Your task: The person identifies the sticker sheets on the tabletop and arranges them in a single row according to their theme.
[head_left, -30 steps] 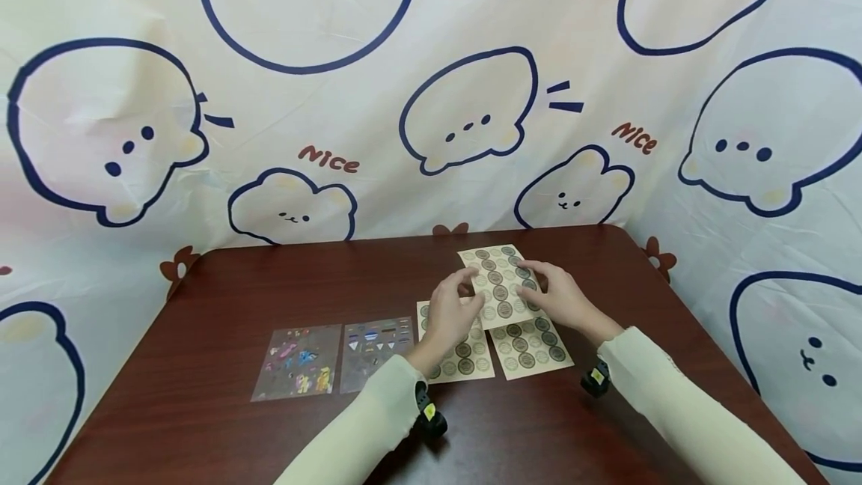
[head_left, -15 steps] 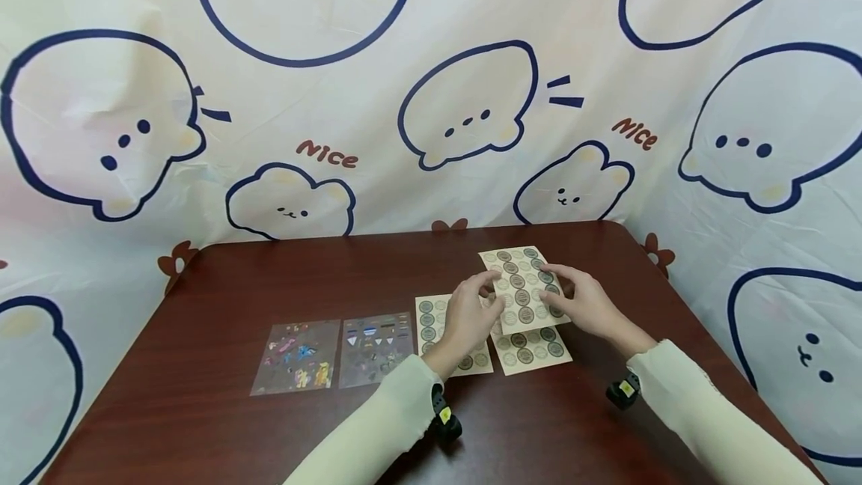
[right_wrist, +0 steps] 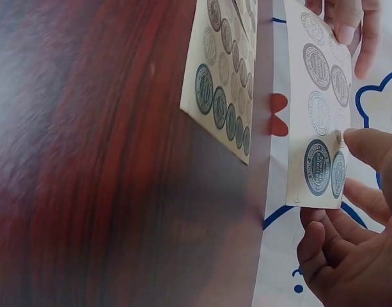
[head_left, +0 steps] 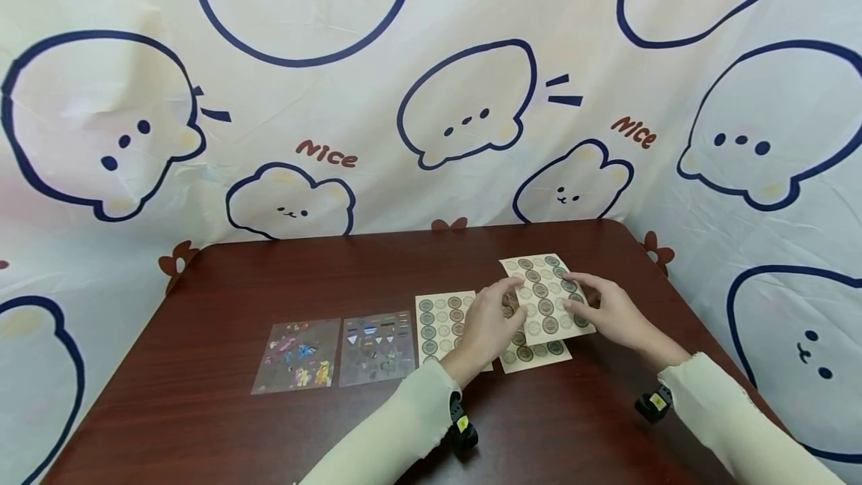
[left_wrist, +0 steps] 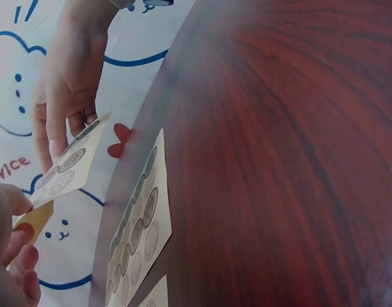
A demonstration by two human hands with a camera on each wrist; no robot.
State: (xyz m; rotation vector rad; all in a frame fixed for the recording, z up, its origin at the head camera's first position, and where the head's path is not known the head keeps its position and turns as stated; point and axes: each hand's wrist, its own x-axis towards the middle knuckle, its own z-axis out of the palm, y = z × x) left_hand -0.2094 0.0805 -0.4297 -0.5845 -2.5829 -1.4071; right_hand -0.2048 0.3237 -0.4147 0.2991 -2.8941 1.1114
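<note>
Both hands hold a cream sticker sheet (head_left: 547,309) with round seals in rows, raised above the table. The left hand (head_left: 490,326) pinches its left edge, thumb on the printed face and fingers behind, as the left wrist view shows. At the opposite edge the right hand (head_left: 616,314) pinches it, its thumb lying on the seals in the right wrist view. Under the raised sheet lies a similar seal sticker sheet (head_left: 536,355), partly covered. Another cream sticker sheet (head_left: 438,320) lies to its left, partly hidden by the left hand.
Two clear plastic sticker sheets lie left of the cream ones: one with colourful pony figures (head_left: 299,356), one with small blue and brown shapes (head_left: 377,350). The dark red-brown table (head_left: 202,425) ends at a printed cloth backdrop (head_left: 377,111).
Both hands have moved to the right with the raised sticker sheet between them. More of the left cream sheet shows now. The clear sheets have stayed in place.
</note>
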